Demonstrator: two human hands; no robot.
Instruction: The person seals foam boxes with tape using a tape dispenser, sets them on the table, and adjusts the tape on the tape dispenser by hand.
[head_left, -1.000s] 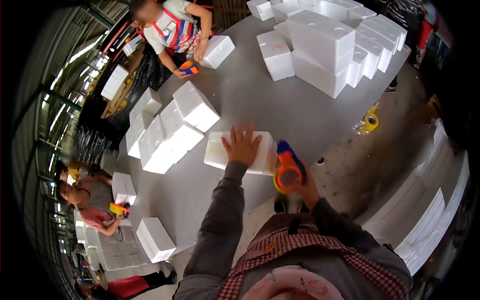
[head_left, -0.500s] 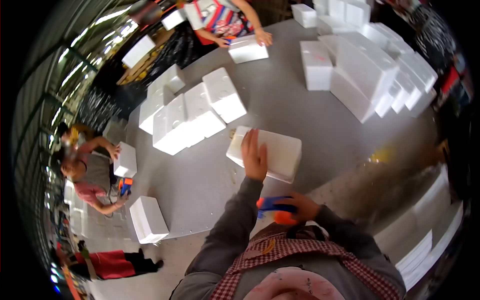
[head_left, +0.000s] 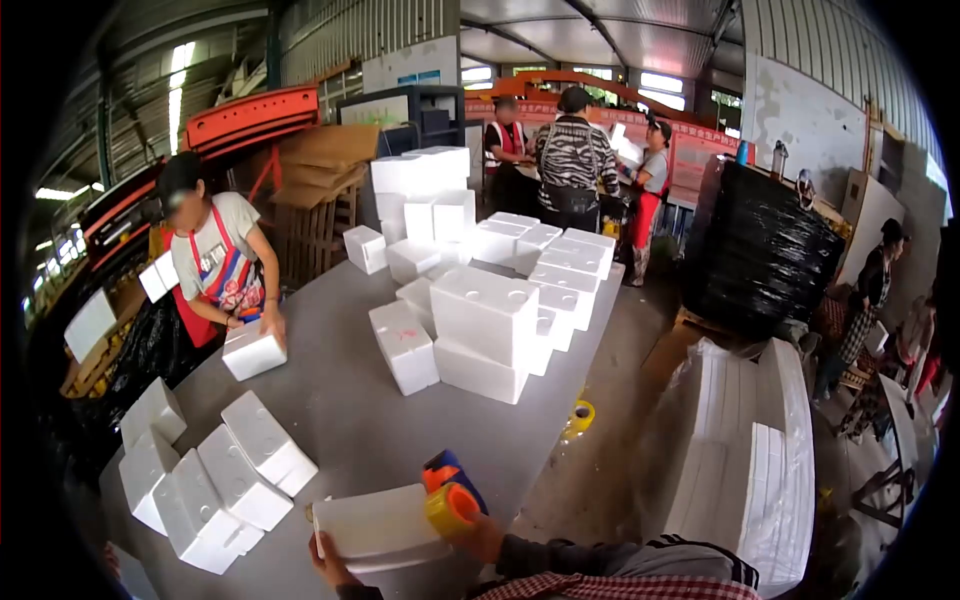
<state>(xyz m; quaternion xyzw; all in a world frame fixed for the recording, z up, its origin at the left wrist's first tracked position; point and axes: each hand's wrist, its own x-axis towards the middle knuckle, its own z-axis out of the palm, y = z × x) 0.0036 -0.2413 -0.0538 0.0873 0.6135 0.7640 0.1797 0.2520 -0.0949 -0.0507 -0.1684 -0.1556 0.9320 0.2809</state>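
Note:
A white foam box (head_left: 375,522) lies at the near edge of the grey table (head_left: 350,430). My left hand (head_left: 332,566) is at the box's near left corner, its fingers against the side. In my right hand (head_left: 480,535) is an orange and blue tape dispenser (head_left: 452,495) with a yellow roll, held against the right end of the box. Just left of this box stand several white foam boxes (head_left: 240,475) side by side.
Many white boxes (head_left: 485,310) are stacked on the table's far right. Across the table a person (head_left: 225,250) handles another box. A yellow tape roll (head_left: 580,415) lies right of the table, near wrapped foam sheets (head_left: 735,480).
The view has swung up and right. My left hand has gone from the box's top to its near left side. The dispenser in my right hand has moved to the box's right end.

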